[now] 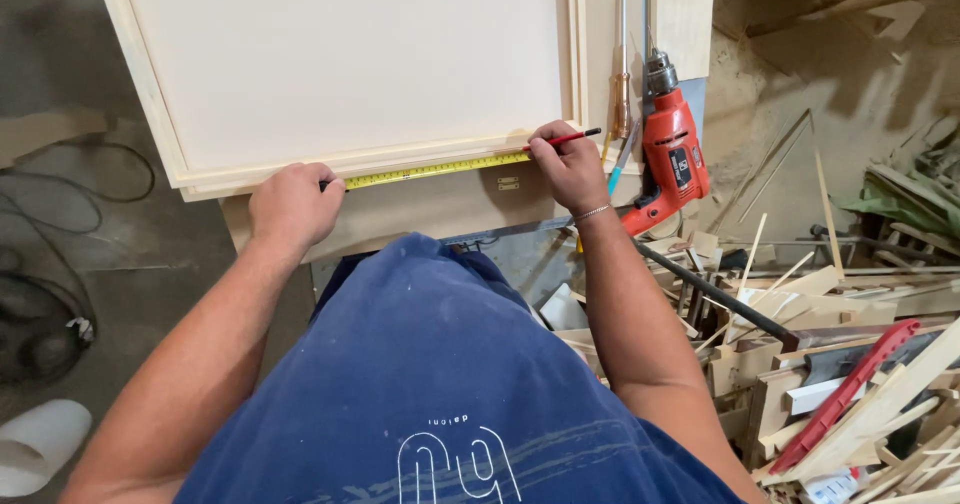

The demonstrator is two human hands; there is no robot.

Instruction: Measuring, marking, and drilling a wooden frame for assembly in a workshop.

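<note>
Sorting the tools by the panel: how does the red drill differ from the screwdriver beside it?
The drill is bulky, red and black; the screwdriver is slim, with a brown wooden handle and a bare metal shaft. The drill lies right of the screwdriver, and its grip reaches nearer the right hand. Both lie lengthwise on the bench, untouched, tips pointing away from the person.

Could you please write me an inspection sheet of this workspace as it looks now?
Surface: wooden bench, partly covered by the panel.
Job's things: pale framed panel; yellow tape measure stretched along its lower edge; red pencil.
Clutter: red drill, screwdriver, two small hinges.
Hands: left hand pins the tape; right hand holds the pencil.
Cables: black cable on the floor, left.
Surroundings: wood offcuts piled on the right.
</note>
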